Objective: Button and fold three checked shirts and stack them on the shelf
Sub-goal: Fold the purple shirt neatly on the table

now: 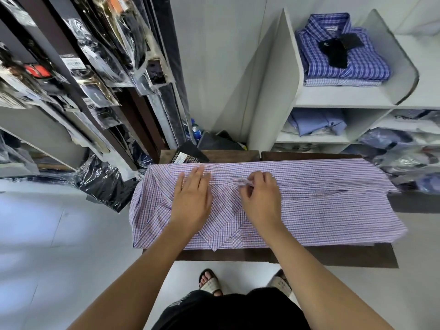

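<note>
A person in a black top and open sandals stands at a dark wooden bench [333, 257] in a clothing shop, both bare arms reaching over a pink-and-blue checked shirt [321, 210] that lies spread lengthwise across the bench top, its collar end toward the person's left and its hem end hanging a little past the bench edge on the right. The left hand [191, 198] rests flat on the shirt near the collar, fingers straight and released, pressing the cloth down. The right hand [260, 198] sits just beside it at the middle of the shirt, its fingers [250, 181] curled and pinching a small ridge of fabric along the front placket; whether a button lies between them cannot be told. On the white shelf [345, 97] above and behind the bench, two folded checked shirts form a stack: a dark blue checked shirt [366, 65] with its collar up and a black tag [338, 52] lying on it, on top of a pale blue checked shirt [342, 82]. A lower compartment holds a folded plain blue shirt [316, 121]. To the left, racks carry dark goods in clear plastic sleeves [100, 75], and a black packaged item [190, 156] lies at the far edge of the bench, touching the shirt's upper border.
</note>
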